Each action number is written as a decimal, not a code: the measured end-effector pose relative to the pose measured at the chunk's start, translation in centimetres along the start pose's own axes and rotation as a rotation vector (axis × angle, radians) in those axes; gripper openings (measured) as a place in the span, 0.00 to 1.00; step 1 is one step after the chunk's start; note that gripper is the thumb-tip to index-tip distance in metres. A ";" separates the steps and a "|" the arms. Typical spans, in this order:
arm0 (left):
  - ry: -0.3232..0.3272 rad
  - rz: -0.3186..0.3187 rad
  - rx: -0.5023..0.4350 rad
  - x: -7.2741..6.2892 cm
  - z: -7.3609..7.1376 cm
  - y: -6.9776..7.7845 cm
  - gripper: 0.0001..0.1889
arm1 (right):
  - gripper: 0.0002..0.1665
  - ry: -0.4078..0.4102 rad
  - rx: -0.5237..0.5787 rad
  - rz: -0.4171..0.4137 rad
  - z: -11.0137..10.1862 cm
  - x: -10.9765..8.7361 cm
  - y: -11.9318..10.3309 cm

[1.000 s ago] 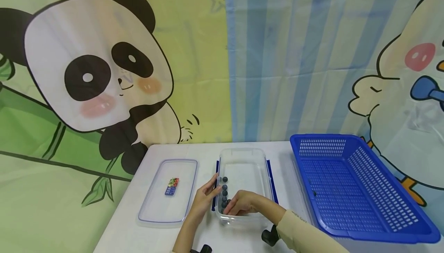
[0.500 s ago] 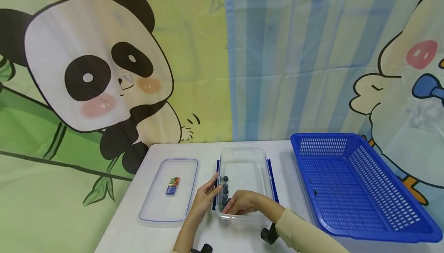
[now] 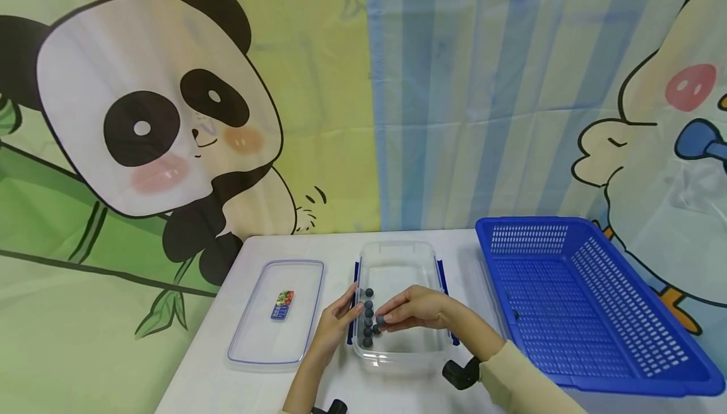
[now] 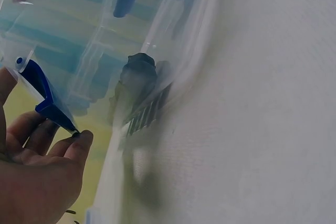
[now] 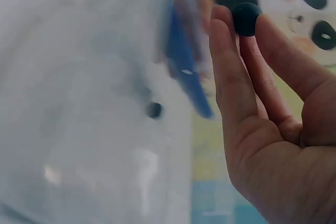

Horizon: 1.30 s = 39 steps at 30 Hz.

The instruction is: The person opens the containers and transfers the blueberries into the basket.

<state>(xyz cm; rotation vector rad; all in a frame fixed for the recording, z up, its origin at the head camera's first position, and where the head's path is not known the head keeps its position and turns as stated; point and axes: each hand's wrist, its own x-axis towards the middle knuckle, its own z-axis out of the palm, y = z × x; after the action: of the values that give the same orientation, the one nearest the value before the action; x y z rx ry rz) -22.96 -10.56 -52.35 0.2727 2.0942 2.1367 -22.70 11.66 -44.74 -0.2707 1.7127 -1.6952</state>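
In the head view, a clear plastic box (image 3: 397, 357) with blue side latches stands mid-table. Several blueberries (image 3: 368, 341) line its left side, a few of them in a row. My left hand (image 3: 334, 327) holds the box's left wall; in the left wrist view its fingertips touch the end of a blue latch (image 4: 50, 106). My right hand (image 3: 417, 308) is over the box and pinches one blueberry (image 5: 246, 19) between thumb and fingertips. The left wrist view shows dark blueberries (image 4: 139, 74) blurred through the box wall.
A clear lid (image 3: 272, 344) with a bluish rim and colourful label lies left of the box. At the right stands a large blue basket (image 3: 573, 313) with a small dark thing (image 3: 515, 315) inside. A printed curtain (image 3: 318, 86) hangs behind the table.
My right hand has risen from the box's near left corner, moving up and right with a blueberry in its fingertips. More blueberries show there now. The left hand stays put.
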 end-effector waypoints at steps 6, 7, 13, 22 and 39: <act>-0.005 -0.015 0.000 -0.8 0.3 1.5 0.30 | 0.20 0.028 -0.037 -0.089 -4.5 -4.7 -2.7; -0.004 -0.016 0.003 -0.8 0.3 1.6 0.30 | 0.20 0.029 -0.053 -0.101 -5.6 -5.5 -2.8; 0.002 -0.015 0.005 -0.8 0.2 1.5 0.29 | 0.18 0.062 -0.124 -0.090 -13.2 -10.0 -2.0; -0.005 -0.019 0.003 -0.9 0.2 1.3 0.30 | 0.20 0.072 -0.175 -0.063 -21.6 -14.5 2.3; -0.009 -0.005 -0.009 -1.0 0.3 1.4 0.30 | 0.17 0.028 -0.048 0.042 -24.6 -15.3 6.6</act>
<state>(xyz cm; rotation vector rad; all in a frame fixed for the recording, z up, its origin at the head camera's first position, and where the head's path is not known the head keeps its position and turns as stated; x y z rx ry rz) -21.91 -10.55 -51.00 0.2752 2.0775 2.1370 -24.14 41.15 -48.49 -0.2328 1.7694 -1.6361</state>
